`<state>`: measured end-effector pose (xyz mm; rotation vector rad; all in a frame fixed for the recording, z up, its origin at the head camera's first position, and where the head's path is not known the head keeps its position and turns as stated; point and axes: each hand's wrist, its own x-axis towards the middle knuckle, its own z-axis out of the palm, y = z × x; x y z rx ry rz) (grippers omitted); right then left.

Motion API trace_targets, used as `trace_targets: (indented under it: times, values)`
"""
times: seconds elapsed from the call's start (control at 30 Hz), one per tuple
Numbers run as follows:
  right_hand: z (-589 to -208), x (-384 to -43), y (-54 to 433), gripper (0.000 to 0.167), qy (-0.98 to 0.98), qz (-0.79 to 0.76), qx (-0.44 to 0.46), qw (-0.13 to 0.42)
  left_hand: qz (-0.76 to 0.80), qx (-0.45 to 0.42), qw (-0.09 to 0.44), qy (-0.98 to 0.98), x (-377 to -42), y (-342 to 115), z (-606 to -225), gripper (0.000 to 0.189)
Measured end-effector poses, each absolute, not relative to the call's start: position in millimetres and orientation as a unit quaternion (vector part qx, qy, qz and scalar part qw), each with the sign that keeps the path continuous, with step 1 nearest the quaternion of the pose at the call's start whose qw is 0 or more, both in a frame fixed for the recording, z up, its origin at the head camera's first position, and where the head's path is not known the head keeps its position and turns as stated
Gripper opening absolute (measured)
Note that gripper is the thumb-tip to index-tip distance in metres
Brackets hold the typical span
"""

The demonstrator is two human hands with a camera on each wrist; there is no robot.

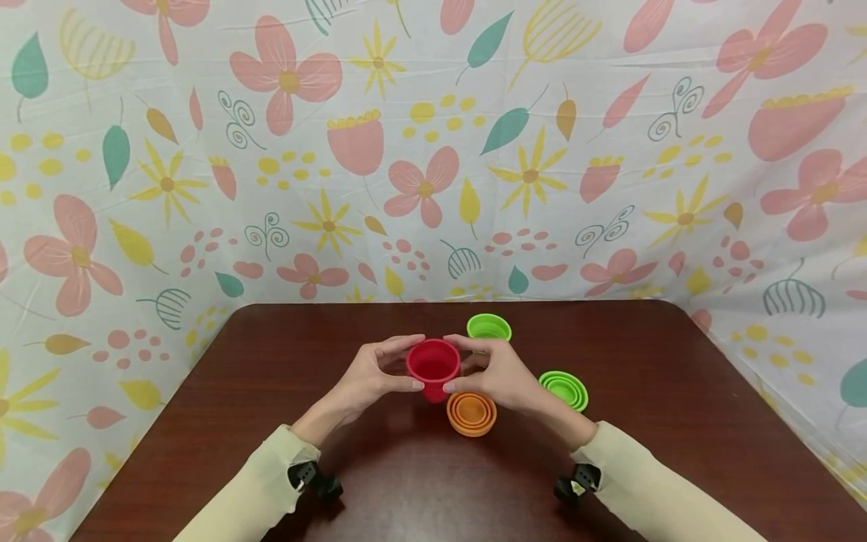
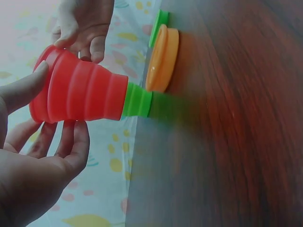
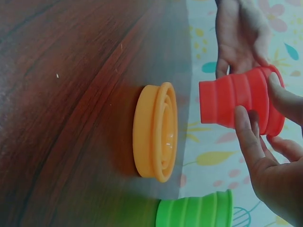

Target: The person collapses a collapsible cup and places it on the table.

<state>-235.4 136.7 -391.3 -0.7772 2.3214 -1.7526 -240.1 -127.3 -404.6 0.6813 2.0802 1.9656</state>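
Held up over the table is a red collapsible silicone cup, pulled out to its full stepped height with its wide mouth upward. My left hand grips it from the left, thumb near the rim on the near side and fingers round the far side. From the opposite side my right hand holds it the same way; its thumb lies at the rim. Just below and right of the red cup, an orange collapsible cup sits flattened into rings on the table.
A flattened green collapsible cup rests on the dark wooden table by my right forearm. Farther back stands an extended green cup, partly behind my right hand. A flower-printed cloth hangs behind the table.
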Motion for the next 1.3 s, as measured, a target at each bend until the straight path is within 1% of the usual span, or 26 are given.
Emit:
trace_targets:
  times: [0.2,0.37,0.73,1.3]
  values:
    - [-388.2,-227.6,142.8,0.07,0.765,-0.583,-0.267,0.057,0.67,0.24,0.103,0.695,-233.8,-121.0,-400.3,0.062]
    - [-385.6,-220.3,147.9,0.071,0.769,-0.578,-0.267,0.052,0.67,0.243,0.109,0.693,-228.3,-116.6,-396.6,0.065]
    - [-385.0,-210.1,156.8,0.067,0.762,-0.595,-0.249,0.053,0.674,0.245,0.109,0.688,-220.0,-107.6,-393.1,0.065]
    - [-377.8,-198.2,168.4,0.063,0.743,-0.619,-0.243,0.074,0.673,0.265,0.11,0.682,-205.1,-98.5,-386.3,0.064]
